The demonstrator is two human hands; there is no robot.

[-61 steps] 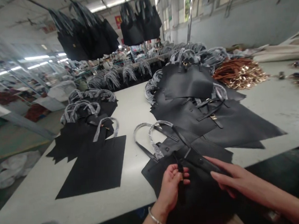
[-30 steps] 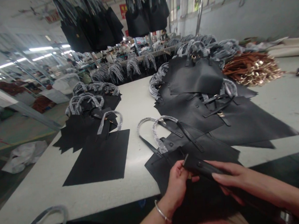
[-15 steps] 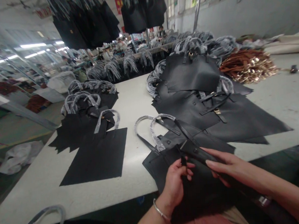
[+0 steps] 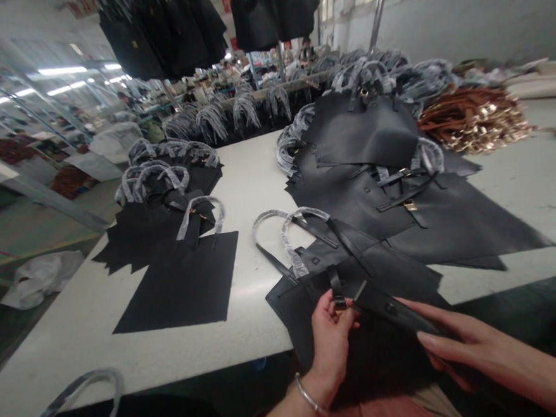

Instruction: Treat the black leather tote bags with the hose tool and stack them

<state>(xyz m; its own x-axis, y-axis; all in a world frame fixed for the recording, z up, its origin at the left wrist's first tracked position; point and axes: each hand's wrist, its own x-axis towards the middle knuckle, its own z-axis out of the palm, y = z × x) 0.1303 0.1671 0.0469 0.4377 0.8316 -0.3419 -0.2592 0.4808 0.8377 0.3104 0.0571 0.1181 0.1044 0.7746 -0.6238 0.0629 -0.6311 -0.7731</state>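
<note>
My left hand (image 4: 332,335) pinches a narrow black leather loop (image 4: 337,287) with a small metal fitting at its lower end. A silver bangle (image 4: 312,404) circles that wrist. My right hand (image 4: 459,342) grips the far end of a wider black leather strap (image 4: 390,308) with small holes or studs, which runs towards the loop. Both hands are over a black leather bag body (image 4: 353,273) lying across the table's front edge, with plastic-wrapped handles (image 4: 290,246). Its lower part hangs down and is dark.
Stacks of black leather bag panels with wrapped handles lie on the white cutting table (image 4: 249,344) to both sides. Brown straps with gold hardware (image 4: 472,122) are heaped at the back right. Finished black bags (image 4: 165,32) hang overhead. Distant workers sit at the far end.
The narrow loop now stands higher in my left hand, with its metal fitting showing. My right hand has shifted right along the wider strap. The whole view has tilted slightly.
</note>
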